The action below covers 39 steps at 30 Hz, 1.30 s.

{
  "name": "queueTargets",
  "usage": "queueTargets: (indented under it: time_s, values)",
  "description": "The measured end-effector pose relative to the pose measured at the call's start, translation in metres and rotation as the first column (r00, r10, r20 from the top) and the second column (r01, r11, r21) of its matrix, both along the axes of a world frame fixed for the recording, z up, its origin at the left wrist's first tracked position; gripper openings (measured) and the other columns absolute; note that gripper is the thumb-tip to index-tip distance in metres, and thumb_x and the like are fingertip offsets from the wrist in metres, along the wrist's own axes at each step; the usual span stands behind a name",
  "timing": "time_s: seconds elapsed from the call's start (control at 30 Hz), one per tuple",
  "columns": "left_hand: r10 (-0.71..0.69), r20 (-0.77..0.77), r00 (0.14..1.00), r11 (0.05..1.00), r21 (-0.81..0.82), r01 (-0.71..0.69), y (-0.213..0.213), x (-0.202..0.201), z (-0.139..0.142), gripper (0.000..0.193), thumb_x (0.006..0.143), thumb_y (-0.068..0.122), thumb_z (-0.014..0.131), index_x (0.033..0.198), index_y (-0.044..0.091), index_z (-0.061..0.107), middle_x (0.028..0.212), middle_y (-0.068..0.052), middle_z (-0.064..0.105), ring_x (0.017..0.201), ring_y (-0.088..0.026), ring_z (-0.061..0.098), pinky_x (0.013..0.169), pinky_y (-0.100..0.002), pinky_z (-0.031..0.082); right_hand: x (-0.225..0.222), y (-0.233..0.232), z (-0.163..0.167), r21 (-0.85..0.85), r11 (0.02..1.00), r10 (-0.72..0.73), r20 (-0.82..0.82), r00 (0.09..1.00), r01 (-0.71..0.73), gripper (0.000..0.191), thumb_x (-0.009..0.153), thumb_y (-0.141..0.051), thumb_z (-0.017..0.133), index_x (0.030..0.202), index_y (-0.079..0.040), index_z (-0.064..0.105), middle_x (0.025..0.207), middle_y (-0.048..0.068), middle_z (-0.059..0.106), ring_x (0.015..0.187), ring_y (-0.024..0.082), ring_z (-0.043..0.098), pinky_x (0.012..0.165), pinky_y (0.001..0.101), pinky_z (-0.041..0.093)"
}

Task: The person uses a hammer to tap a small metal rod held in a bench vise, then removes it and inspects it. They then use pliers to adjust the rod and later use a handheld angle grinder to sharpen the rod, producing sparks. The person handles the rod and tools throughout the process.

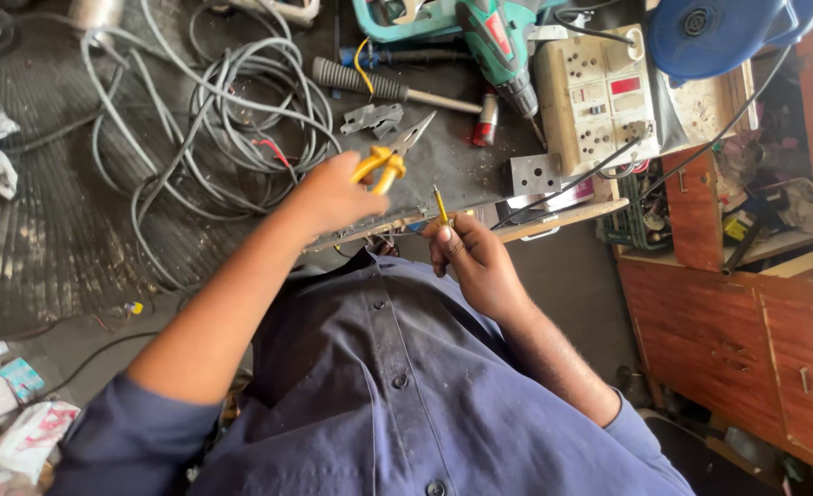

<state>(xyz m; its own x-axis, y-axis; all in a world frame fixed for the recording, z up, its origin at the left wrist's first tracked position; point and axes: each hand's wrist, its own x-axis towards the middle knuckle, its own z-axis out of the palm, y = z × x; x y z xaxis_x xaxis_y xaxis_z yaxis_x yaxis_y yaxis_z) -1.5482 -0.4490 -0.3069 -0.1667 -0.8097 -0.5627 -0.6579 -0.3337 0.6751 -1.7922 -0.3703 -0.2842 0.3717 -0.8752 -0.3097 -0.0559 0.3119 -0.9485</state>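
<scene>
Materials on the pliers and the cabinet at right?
Pliers in the left hand: bare grey metal jaws with a dull sheen; yellow handles look plastic- or rubber-coated, smooth. Cabinet: wood by its visible grain, reddish-brown stained finish, worn and scuffed.

Left hand (pixel 333 195) and right hand (pixel 475 262) both clenched, forearms raised.

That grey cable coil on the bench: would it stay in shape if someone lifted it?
Probably not. The grey cable coil lies in loose, uneven loops, so it looks floppy and apt to sag. Nothing visibly ties it, so strands might spread or snag nearby tools.
</scene>
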Motion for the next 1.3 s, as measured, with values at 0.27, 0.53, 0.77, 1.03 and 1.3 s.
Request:
queueTargets:
  time_s: [0.27, 0.53, 0.77, 1.03, 1.3]
  values:
    - [0.091, -0.904, 0.418, 0.981, 0.009, -0.194, 0.046, 0.035, 0.022, 0.072, 0.088, 0.024, 0.083, 0.148, 0.009, 0.045, 0.103, -0.008, 0.068, 0.121, -0.023, 0.069, 0.068, -0.021, 0.047, -0.002, -0.003, 0.027, 0.003, 0.999, -0.038, -0.064, 0.997, 0.038, 0.029, 0.109, -0.022, 0.049, 0.127, -0.002, 0.056, 0.081, -0.004, 0.049, 0.072, 0.006, 0.043, 0.064, 0.0225, 0.041]
    - [0.020, -0.893, 0.449, 0.990, -0.045, -0.133, 0.054, 0.015, 0.028, 0.072, 0.098, 0.002, 0.059, 0.163, 0.008, 0.029, 0.143, -0.014, 0.063, 0.112, -0.024, 0.071, 0.082, -0.030, 0.062, 0.013, 0.007, 0.042, -0.183, 0.980, 0.055, -0.104, 0.993, -0.073, 0.023, 0.111, -0.023, 0.049, 0.117, -0.003, 0.058, 0.086, 0.001, 0.057, 0.077, 0.010, 0.052, 0.072, 0.0261, 0.049]
    - [-0.167, -0.212, 0.963, 0.687, -0.726, -0.041, 0.065, 0.001, 0.055, 0.082, 0.089, -0.008, 0.062, 0.162, 0.013, 0.032, 0.157, -0.016, 0.049, 0.134, -0.034, 0.061, 0.102, -0.039, 0.057, 0.015, 0.010, 0.052, -0.444, 0.889, 0.036, -0.172, 0.984, -0.110, 0.027, 0.113, -0.019, 0.046, 0.120, 0.000, 0.064, 0.098, 0.008, 0.064, 0.090, 0.016, 0.062, 0.085, 0.0295, 0.052]
    - [-0.145, 0.078, 0.986, 0.496, -0.857, 0.141, 0.073, -0.008, 0.074, 0.068, 0.088, 0.004, 0.077, 0.149, 0.016, 0.049, 0.149, -0.012, 0.051, 0.123, -0.032, 0.063, 0.088, -0.039, 0.059, 0.019, 0.010, 0.051, -0.373, 0.893, 0.109, -0.366, 0.924, -0.253, 0.045, 0.089, 0.004, 0.049, 0.133, 0.000, 0.058, 0.097, 0.012, 0.069, 0.080, 0.025, 0.069, 0.076, 0.0362, 0.058]
    - [-0.107, 0.132, 0.985, 0.464, -0.870, 0.167, 0.078, -0.009, 0.076, 0.043, 0.081, -0.003, 0.070, 0.122, 0.006, 0.061, 0.121, -0.006, 0.068, 0.099, -0.030, 0.073, 0.073, -0.040, 0.060, 0.017, 0.012, 0.057, -0.552, 0.787, 0.066, -0.367, 0.928, -0.274, 0.033, 0.104, -0.005, 0.053, 0.136, -0.002, 0.058, 0.120, 0.020, 0.069, 0.109, 0.038, 0.069, 0.095, 0.0426, 0.055]
